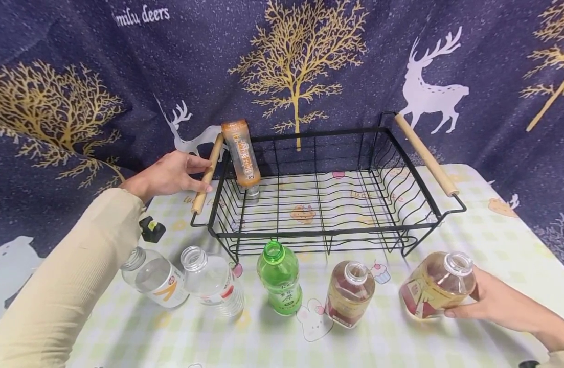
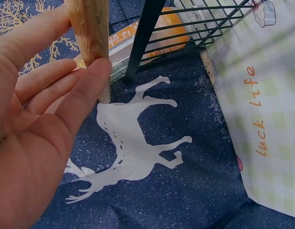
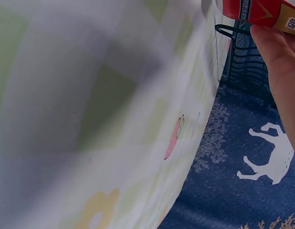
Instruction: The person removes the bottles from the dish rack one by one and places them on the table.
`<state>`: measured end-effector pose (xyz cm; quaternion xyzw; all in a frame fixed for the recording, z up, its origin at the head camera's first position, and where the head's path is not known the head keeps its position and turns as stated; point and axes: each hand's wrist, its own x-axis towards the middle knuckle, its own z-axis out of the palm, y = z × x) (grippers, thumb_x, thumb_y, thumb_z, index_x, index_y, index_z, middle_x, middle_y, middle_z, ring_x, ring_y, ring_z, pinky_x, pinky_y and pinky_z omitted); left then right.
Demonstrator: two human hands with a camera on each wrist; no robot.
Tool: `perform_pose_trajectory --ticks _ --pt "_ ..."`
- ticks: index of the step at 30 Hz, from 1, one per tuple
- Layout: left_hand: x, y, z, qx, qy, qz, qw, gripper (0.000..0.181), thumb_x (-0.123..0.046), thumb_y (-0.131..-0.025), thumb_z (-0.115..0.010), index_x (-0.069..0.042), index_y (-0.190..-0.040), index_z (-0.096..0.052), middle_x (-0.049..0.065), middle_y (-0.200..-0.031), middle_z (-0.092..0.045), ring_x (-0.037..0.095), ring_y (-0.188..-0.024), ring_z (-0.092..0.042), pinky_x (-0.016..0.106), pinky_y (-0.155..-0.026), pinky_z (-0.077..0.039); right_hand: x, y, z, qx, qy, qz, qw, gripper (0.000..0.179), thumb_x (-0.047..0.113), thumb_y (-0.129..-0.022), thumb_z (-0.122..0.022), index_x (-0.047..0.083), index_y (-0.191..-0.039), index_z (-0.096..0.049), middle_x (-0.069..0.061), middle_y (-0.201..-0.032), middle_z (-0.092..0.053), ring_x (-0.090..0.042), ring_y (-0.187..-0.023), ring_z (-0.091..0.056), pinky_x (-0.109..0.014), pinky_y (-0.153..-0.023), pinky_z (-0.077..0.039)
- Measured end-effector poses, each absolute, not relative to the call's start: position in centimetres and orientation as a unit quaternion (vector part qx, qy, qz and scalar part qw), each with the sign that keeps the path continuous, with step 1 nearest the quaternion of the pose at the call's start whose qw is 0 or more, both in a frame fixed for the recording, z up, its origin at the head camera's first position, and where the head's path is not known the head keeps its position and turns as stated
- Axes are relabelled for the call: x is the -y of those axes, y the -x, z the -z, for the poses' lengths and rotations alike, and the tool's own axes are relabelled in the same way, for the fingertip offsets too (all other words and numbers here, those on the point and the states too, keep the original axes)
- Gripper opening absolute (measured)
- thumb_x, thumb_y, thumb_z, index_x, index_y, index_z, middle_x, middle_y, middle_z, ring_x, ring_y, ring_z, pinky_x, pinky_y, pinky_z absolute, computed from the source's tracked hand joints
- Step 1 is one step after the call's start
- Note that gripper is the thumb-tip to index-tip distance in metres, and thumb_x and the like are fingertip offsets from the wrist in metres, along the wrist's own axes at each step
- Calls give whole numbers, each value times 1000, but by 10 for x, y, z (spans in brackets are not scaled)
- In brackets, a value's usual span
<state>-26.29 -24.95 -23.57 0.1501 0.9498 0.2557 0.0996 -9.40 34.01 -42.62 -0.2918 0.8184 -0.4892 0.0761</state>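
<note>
My left hand [image 1: 171, 175] holds the wooden handle [image 1: 200, 202] on the left end of a black wire basket [image 1: 332, 232]. In the left wrist view, the thumb and fingers lie about that handle [image 2: 90, 31]. My right hand [image 1: 498, 301] grips an uncapped plastic bottle [image 1: 435, 286] with a red and tan label, at the far right of the row. Only a strip of this bottle's label [image 3: 264, 12] shows in the right wrist view. Inside the basket's left end, an orange-labelled clear bottle [image 1: 241, 153] leans neck down.
Before the basket stand an uncapped green bottle [image 1: 282, 286], another red-and-tan-labelled bottle [image 1: 351, 296] and two clear bottles [image 1: 215, 286], one partly behind my left sleeve [image 1: 93, 255]. A checked cloth [image 1: 245, 347] covers the table; dark blue fabric [image 1: 194, 61] hangs behind.
</note>
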Motion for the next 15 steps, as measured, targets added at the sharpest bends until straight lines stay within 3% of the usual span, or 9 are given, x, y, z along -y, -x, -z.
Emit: perform_pose_trajectory --ticks 6,15 --pt "250 263 235 -950 -148 -255 101 66 -16 -86 -81 6 -140 -52 21 -130 -63 36 -125 -56 51 -106 -43 -341 94 429 -818 299 485 80 97 -16 -73 -77 31 -146 -34 10 -124 -65 -1 -112 -59 -11 -87 -46" --pt "250 263 236 -949 -148 -257 102 67 -14 -85 -81 9 -140 -51 23 -132 -60 38 -126 -54 52 -105 -44 -337 93 427 -829 302 465 74 87 -10 -73 -81 23 -144 -41 10 -125 -63 0 -112 -57 -10 -88 -43"
